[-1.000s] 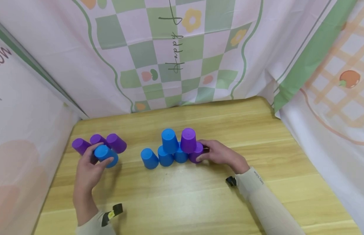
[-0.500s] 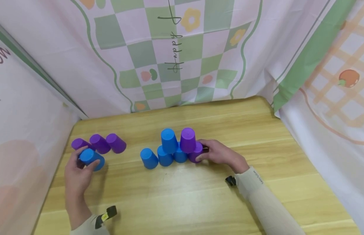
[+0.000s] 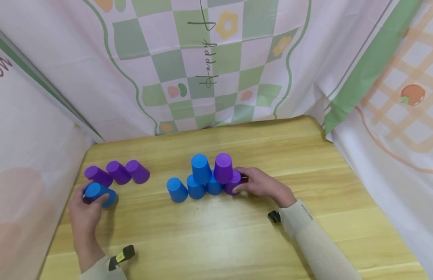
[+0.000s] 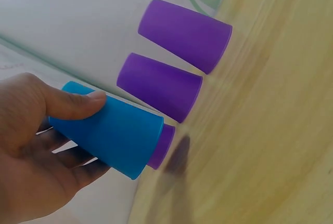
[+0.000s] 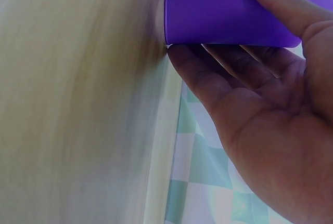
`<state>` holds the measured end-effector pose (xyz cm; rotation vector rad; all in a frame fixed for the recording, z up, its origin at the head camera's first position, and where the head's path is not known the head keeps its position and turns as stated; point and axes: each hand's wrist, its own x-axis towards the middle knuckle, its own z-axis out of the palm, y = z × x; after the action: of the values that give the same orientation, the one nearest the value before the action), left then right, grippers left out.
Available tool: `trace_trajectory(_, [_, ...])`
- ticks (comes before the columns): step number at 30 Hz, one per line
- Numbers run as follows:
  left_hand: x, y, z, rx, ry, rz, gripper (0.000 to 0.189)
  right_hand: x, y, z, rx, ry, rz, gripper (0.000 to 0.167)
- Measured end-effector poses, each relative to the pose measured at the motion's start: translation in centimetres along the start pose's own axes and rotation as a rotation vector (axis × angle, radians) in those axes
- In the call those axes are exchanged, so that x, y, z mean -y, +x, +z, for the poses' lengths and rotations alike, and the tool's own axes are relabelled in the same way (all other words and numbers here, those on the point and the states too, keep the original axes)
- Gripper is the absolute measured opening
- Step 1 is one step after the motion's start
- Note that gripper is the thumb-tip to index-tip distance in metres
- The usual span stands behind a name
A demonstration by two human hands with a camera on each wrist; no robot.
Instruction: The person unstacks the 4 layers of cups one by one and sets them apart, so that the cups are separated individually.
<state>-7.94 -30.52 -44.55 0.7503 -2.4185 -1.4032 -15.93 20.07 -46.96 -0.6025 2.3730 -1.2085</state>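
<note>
My left hand grips an upside-down blue cup between thumb and fingers, in front of the leftmost purple cup. Whether its rim touches the table I cannot tell. In the left wrist view, that blue cup hides most of the purple one behind it. With thumb and fingers around its side, my right hand holds the purple cup at the right end of the bottom row. Above it, an upper purple cup and an upper blue cup stand on the row, upside down.
The bottom row also has a left-end blue cup, a second blue cup and a third blue cup. Two more purple cups, a middle one and a right one, stand at the left. A printed curtain borders the wooden table.
My left hand has moved left with the blue cup, from in front of the middle purple cup to the leftmost one. The right hand stays at its purple cup.
</note>
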Motion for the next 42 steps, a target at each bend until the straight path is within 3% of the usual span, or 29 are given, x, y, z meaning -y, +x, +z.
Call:
trace_trajectory(19, [1.2,0.6,0.3,-0.046,-0.098,-0.061,0.064,-0.1,0.0,0.2,0.001,-0.001,0.015,0.046])
trace_trajectory(26, [1.4,0.8,0.5,-0.062,-0.084,-0.041,0.064,0.0,0.0,0.2,-0.003,-0.002,0.013,0.044])
trace_trajectory(36, [1.2,1.1,0.7,0.004,-0.082,-0.115,0.069,-0.1,-0.1,0.1,-0.001,-0.003,0.018,0.046])
trace_trajectory(42, [1.2,1.3,0.9,0.027,-0.073,-0.108,0.071,0.0,-0.1,0.1,-0.001,0.001,0.024,0.045])
